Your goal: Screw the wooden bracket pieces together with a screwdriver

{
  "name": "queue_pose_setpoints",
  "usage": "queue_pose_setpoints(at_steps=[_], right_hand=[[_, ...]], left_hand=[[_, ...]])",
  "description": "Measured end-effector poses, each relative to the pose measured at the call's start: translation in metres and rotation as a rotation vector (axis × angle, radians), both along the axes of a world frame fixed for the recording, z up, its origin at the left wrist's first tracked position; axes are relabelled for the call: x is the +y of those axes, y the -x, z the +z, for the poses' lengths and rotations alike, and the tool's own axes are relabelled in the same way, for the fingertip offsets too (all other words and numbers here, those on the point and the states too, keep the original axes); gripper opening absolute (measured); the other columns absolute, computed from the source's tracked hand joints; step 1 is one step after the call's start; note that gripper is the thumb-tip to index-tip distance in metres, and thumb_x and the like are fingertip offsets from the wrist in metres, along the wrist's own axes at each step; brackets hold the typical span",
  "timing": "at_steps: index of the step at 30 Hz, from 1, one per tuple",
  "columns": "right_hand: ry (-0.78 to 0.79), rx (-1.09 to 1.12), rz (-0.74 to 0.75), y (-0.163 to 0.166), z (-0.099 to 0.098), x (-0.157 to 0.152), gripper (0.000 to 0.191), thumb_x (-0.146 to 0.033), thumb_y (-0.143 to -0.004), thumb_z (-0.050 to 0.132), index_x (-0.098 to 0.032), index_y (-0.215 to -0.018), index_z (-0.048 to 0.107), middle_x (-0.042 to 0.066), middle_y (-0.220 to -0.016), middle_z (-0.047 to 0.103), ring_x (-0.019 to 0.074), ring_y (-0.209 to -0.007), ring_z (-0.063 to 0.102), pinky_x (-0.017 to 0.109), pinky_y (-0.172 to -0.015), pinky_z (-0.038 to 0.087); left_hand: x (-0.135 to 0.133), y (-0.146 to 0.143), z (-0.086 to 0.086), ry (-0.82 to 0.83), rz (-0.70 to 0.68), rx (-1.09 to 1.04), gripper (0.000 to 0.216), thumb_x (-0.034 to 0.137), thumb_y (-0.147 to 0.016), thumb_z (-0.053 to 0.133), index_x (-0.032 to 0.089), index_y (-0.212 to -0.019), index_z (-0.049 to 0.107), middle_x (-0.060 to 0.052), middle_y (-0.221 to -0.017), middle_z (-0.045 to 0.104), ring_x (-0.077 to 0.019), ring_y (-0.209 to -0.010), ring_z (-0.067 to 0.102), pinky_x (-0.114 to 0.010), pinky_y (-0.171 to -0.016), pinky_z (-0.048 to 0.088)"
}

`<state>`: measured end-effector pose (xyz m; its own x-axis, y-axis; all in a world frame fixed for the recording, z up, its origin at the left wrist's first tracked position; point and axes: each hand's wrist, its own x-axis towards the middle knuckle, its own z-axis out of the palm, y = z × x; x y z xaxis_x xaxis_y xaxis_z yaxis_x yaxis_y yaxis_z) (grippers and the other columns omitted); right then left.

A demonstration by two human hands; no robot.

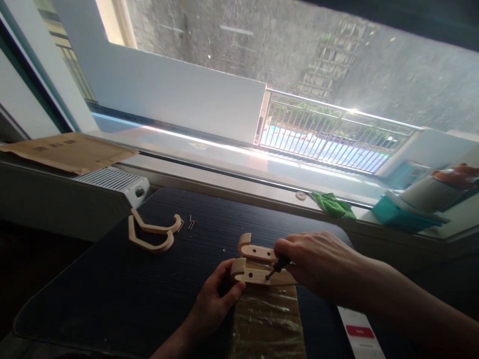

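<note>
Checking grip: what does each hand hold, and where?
Left hand grips the wooden piece at its curved end; right hand holds a screwdriver by its handle.

Head-worn view, downward, close above table [112, 289]

2 light wood hooks [257, 253] lie side by side at the brown packet's [267, 319] far end. Black screwdriver [277, 266] leans w/ tip on near one.

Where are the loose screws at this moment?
In the head view, the screws lie on the black table, left of centre, just right of the two spare wooden hooks.
</note>
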<state>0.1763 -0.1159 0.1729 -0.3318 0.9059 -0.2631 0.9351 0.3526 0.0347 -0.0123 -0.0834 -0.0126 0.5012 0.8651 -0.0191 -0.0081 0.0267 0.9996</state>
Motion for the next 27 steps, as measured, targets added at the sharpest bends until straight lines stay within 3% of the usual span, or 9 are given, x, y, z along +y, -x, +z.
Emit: queue_pose_setpoints(at_steps=[8, 16, 22, 27], right_hand=[[-0.002, -0.003, 0.013, 0.0021, -0.0026, 0.0023, 0.015, -0.009, -0.081, 0.044, -0.019, -0.081, 0.056, 0.001, -0.076, 0.062, 0.0134, -0.064, 0.055, 0.026, -0.052, 0.027], [0.006, -0.057, -0.053, 0.0030, -0.0020, 0.0021, 0.014, -0.022, -0.087, 0.043, -0.018, -0.079, 0.054, 0.001, -0.069, 0.063, 0.0145, -0.061, 0.058, 0.026, -0.049, 0.025], [0.007, 0.004, 0.023, 0.0062, 0.0050, 0.0013, 0.013, -0.013, -0.080, 0.048, -0.021, -0.080, 0.057, 0.000, -0.071, 0.062, 0.0131, -0.061, 0.057, 0.025, -0.048, 0.025], [-0.003, 0.019, 0.039, 0.0048, -0.0010, 0.0027, 0.016, -0.011, -0.081, 0.045, -0.020, -0.078, 0.058, 0.001, -0.073, 0.062, 0.0130, -0.063, 0.056, 0.026, -0.050, 0.027]], left_hand=[[-0.0008, -0.0003, 0.0020, 0.012, 0.012, -0.021, 0.035, 0.027, -0.077, 0.060, 0.020, -0.111, 0.053, -0.003, -0.103, 0.067, -0.0205, -0.095, 0.061, -0.025, -0.082, 0.049], [0.0009, -0.0001, 0.0003, -0.017, 0.006, -0.010, 0.034, 0.027, -0.079, 0.059, 0.020, -0.112, 0.053, -0.003, -0.104, 0.066, -0.0203, -0.096, 0.061, -0.025, -0.085, 0.047], [-0.0001, 0.0004, 0.0018, -0.006, 0.003, -0.009, 0.036, 0.028, -0.079, 0.059, 0.020, -0.113, 0.052, -0.004, -0.105, 0.066, -0.0216, -0.097, 0.060, -0.027, -0.085, 0.047], [-0.0004, 0.0001, 0.0028, -0.001, 0.012, 0.000, 0.035, 0.028, -0.078, 0.059, 0.020, -0.112, 0.054, -0.003, -0.103, 0.067, -0.0216, -0.097, 0.061, -0.027, -0.084, 0.048]])
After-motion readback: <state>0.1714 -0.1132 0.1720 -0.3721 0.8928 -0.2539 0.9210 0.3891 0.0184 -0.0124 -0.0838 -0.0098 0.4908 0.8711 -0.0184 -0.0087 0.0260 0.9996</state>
